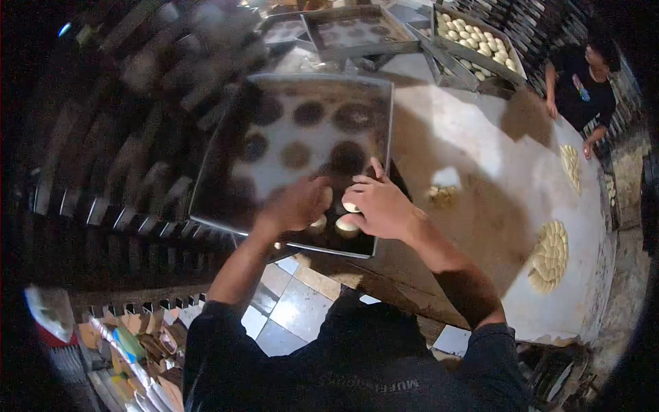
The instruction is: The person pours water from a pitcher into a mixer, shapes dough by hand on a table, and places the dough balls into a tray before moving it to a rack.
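A dark metal baking tray [302, 245] with round dark marks on its bottom lies in front of me. My left hand [296, 204], slightly blurred, has its fingers curled round a pale dough ball [327, 198] low over the tray's near part. To its right, my right hand [382, 207] closes over another dough ball [351, 206], which its fingers partly cover. Two more balls sit on the tray near its front edge: a lower right ball [347, 226] by my right thumb, and a lower left ball [318, 222] partly behind my left hand.
On the table [473, 226] are a small dough heap [445, 196], a group of dough pieces [550, 257] and a further group [570, 167]. Behind stand a tray of dough balls [477, 42] and another tray [360, 31]. A person [583, 86] stands far right. Dark racks [103, 151] line the left.
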